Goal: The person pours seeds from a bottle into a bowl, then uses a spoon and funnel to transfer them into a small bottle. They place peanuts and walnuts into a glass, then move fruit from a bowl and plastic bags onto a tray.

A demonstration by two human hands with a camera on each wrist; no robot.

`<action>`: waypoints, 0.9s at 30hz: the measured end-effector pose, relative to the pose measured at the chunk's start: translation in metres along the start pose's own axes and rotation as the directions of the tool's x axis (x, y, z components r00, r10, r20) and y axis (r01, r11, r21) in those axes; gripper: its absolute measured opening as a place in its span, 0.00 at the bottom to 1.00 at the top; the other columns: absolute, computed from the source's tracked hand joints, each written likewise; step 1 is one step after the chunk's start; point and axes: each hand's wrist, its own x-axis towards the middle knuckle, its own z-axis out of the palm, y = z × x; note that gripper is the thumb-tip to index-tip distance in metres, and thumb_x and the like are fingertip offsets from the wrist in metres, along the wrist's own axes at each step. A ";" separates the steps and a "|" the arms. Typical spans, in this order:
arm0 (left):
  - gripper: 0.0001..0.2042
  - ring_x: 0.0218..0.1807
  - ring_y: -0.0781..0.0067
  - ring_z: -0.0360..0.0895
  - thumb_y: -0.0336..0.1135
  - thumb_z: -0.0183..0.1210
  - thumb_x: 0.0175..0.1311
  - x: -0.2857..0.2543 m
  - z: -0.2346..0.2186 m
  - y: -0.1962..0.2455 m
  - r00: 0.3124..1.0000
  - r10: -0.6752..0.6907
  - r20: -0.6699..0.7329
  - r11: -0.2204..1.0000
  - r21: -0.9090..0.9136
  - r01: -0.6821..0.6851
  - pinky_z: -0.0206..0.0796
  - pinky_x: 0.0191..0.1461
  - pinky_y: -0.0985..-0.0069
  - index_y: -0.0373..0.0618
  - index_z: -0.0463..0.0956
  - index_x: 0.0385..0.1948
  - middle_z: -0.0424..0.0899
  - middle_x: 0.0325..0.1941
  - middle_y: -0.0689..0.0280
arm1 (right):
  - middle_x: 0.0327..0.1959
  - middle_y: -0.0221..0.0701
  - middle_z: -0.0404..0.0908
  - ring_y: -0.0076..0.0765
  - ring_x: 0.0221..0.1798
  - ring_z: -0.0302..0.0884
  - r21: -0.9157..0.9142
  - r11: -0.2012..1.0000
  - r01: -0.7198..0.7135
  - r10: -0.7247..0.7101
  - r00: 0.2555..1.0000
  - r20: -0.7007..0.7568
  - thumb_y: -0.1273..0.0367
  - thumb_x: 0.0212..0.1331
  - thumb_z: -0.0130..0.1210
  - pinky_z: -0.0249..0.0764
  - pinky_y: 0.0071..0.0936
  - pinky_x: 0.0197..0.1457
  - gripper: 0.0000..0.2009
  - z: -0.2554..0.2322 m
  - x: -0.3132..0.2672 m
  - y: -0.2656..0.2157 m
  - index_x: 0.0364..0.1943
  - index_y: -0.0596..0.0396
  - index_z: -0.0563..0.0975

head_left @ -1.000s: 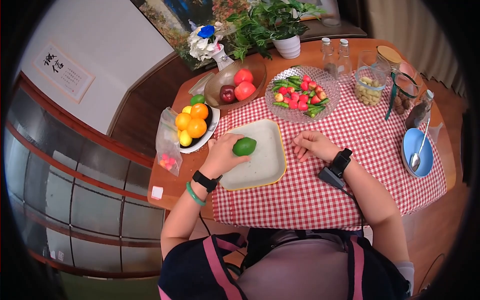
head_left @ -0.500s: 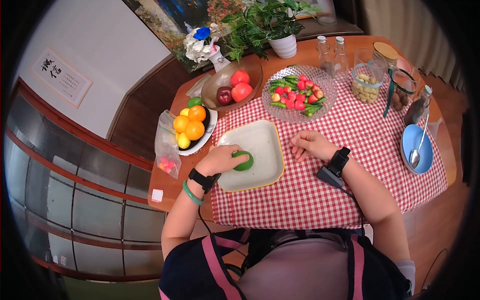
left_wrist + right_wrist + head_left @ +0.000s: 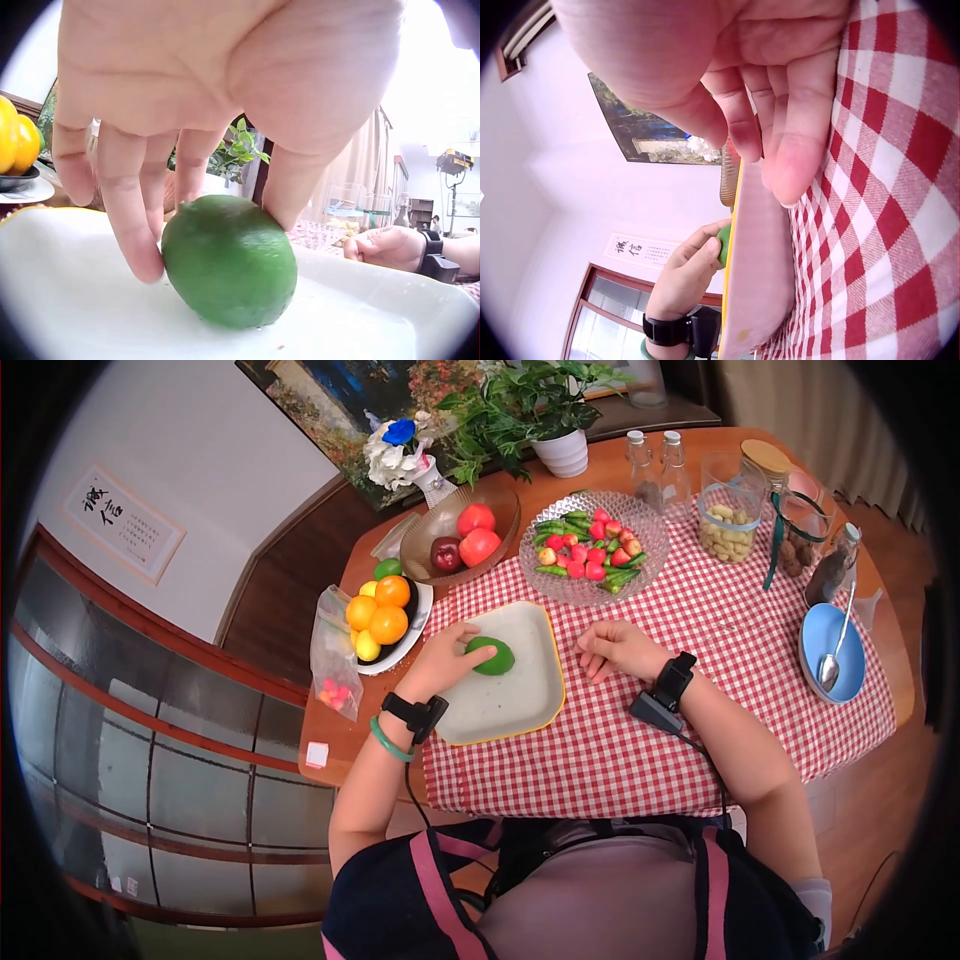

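Note:
A green lime (image 3: 493, 656) is at the upper part of the white yellow-rimmed tray (image 3: 500, 710). The left hand (image 3: 440, 662) pinches it from the left, thumb on the near side. In the left wrist view, the lime (image 3: 229, 262) sits between thumb and fingertips, low over the tray floor; whether it touches the floor I cannot tell. To the right of the tray, the right hand (image 3: 626, 648) rests on the checked cloth, fingers loosely curled and holding nothing; the right wrist view shows this hand (image 3: 757, 90) beside the tray wall.
Left of the tray stand a plate of oranges and lemons (image 3: 388, 624) and a plastic bag (image 3: 335, 645). Behind are a brown fruit bowl (image 3: 428, 532) and a glass dish (image 3: 645, 540) of peppers and small red fruit. Jars and a blue bowl (image 3: 846, 644) stand at the right.
The left hand and lime moved toward the person, then back away to about the earlier height in the tray. The right hand stays in place; the head view has shifted slightly.

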 end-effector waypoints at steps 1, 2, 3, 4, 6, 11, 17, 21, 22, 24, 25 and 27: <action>0.25 0.38 0.64 0.80 0.45 0.65 0.53 0.000 0.000 -0.007 0.999 0.026 -0.030 1.000 0.008 -0.025 0.72 0.44 0.71 0.38 0.74 0.49 0.81 0.43 0.55 | 0.28 0.31 0.77 0.25 0.27 0.78 0.004 1.000 0.004 -0.004 1.000 0.004 0.64 0.67 0.48 0.80 0.22 0.34 0.12 0.000 0.000 0.001 0.40 0.61 0.74; 0.24 0.39 0.64 0.80 0.44 0.65 0.53 0.001 -0.001 -0.014 0.997 0.056 -0.050 0.998 0.030 -0.055 0.71 0.45 0.71 0.39 0.74 0.48 0.81 0.43 0.56 | 0.28 0.31 0.77 0.25 0.27 0.78 0.006 1.000 0.008 -0.008 1.000 0.006 0.64 0.67 0.48 0.80 0.22 0.34 0.12 -0.001 0.001 0.002 0.40 0.61 0.74; 0.23 0.39 0.64 0.79 0.43 0.65 0.53 0.002 -0.002 -0.020 0.994 0.088 -0.070 0.995 0.053 -0.084 0.71 0.46 0.71 0.40 0.74 0.48 0.81 0.44 0.57 | 0.28 0.31 0.77 0.25 0.27 0.78 0.009 1.000 0.014 -0.014 1.000 0.008 0.64 0.67 0.48 0.80 0.22 0.34 0.12 -0.001 0.001 0.003 0.40 0.62 0.74; 0.22 0.40 0.64 0.79 0.42 0.65 0.53 0.002 -0.004 -0.018 0.989 0.121 -0.089 0.990 0.077 -0.114 0.71 0.47 0.71 0.41 0.74 0.48 0.81 0.44 0.57 | 0.28 0.31 0.77 0.25 0.27 0.78 0.003 1.000 0.012 -0.012 1.000 0.008 0.64 0.67 0.48 0.80 0.22 0.34 0.12 -0.001 0.001 0.002 0.40 0.62 0.74; 0.20 0.40 0.63 0.79 0.40 0.65 0.52 -0.002 -0.008 -0.013 0.980 0.162 -0.115 0.986 0.064 -0.156 0.71 0.48 0.71 0.42 0.76 0.46 0.81 0.44 0.57 | 0.28 0.31 0.77 0.25 0.27 0.78 -0.009 1.000 0.007 -0.007 1.000 0.009 0.65 0.67 0.48 0.80 0.22 0.34 0.12 0.000 0.000 0.000 0.40 0.62 0.74; 0.16 0.41 0.61 0.79 0.38 0.64 0.51 -0.009 -0.007 -0.010 0.962 0.242 -0.129 0.966 0.119 -0.228 0.70 0.46 0.71 0.42 0.78 0.41 0.82 0.41 0.56 | 0.28 0.31 0.77 0.25 0.28 0.78 -0.001 1.000 0.007 -0.007 1.000 0.003 0.65 0.67 0.47 0.80 0.22 0.34 0.12 0.000 0.000 0.000 0.40 0.62 0.74; 0.23 0.43 0.59 0.78 0.44 0.68 0.46 -0.020 0.002 0.012 0.968 0.248 -0.044 0.915 0.338 -0.219 0.67 0.49 0.66 0.40 0.78 0.42 0.81 0.41 0.58 | 0.28 0.31 0.77 0.25 0.27 0.78 0.005 1.000 0.010 -0.010 1.000 0.003 0.65 0.67 0.48 0.80 0.22 0.33 0.12 0.000 0.001 0.001 0.40 0.61 0.74; 0.27 0.45 0.59 0.76 0.45 0.69 0.43 -0.018 0.007 0.013 0.986 0.167 -0.025 0.934 0.325 -0.150 0.67 0.50 0.66 0.40 0.76 0.46 0.78 0.41 0.58 | 0.28 0.31 0.78 0.24 0.27 0.78 0.011 1.000 0.011 -0.011 1.000 0.007 0.64 0.67 0.48 0.80 0.21 0.32 0.12 -0.001 0.001 0.003 0.40 0.61 0.75; 0.27 0.45 0.59 0.76 0.45 0.70 0.44 -0.018 0.007 0.013 0.987 0.158 -0.012 0.939 0.310 -0.146 0.67 0.49 0.66 0.40 0.76 0.46 0.78 0.40 0.58 | 0.28 0.31 0.78 0.24 0.27 0.78 0.010 1.000 0.011 -0.011 1.000 0.006 0.64 0.67 0.48 0.80 0.21 0.32 0.12 -0.002 0.001 0.003 0.40 0.61 0.75; 0.27 0.44 0.59 0.76 0.44 0.70 0.43 -0.022 0.006 0.018 0.985 0.169 0.026 0.958 0.229 -0.170 0.68 0.49 0.67 0.40 0.75 0.46 0.77 0.39 0.58 | 0.27 0.31 0.78 0.24 0.26 0.78 0.007 1.000 0.010 -0.010 1.000 0.007 0.64 0.67 0.48 0.80 0.21 0.32 0.12 -0.001 0.002 0.003 0.39 0.60 0.75; 0.27 0.44 0.59 0.76 0.43 0.70 0.43 -0.024 0.005 0.022 0.984 0.174 0.045 0.966 0.188 -0.180 0.69 0.49 0.67 0.40 0.75 0.45 0.77 0.39 0.58 | 0.27 0.31 0.78 0.24 0.26 0.78 0.006 1.000 0.010 -0.010 1.000 0.007 0.64 0.67 0.48 0.80 0.21 0.32 0.12 -0.001 0.002 0.003 0.39 0.60 0.75; 0.26 0.43 0.62 0.76 0.41 0.70 0.44 -0.028 0.003 0.029 0.983 0.142 0.117 0.974 0.160 -0.160 0.70 0.48 0.70 0.39 0.74 0.46 0.77 0.40 0.59 | 0.27 0.31 0.78 0.24 0.26 0.78 0.005 1.000 0.010 -0.010 1.000 0.008 0.64 0.67 0.48 0.79 0.21 0.32 0.12 -0.001 0.001 0.002 0.39 0.61 0.75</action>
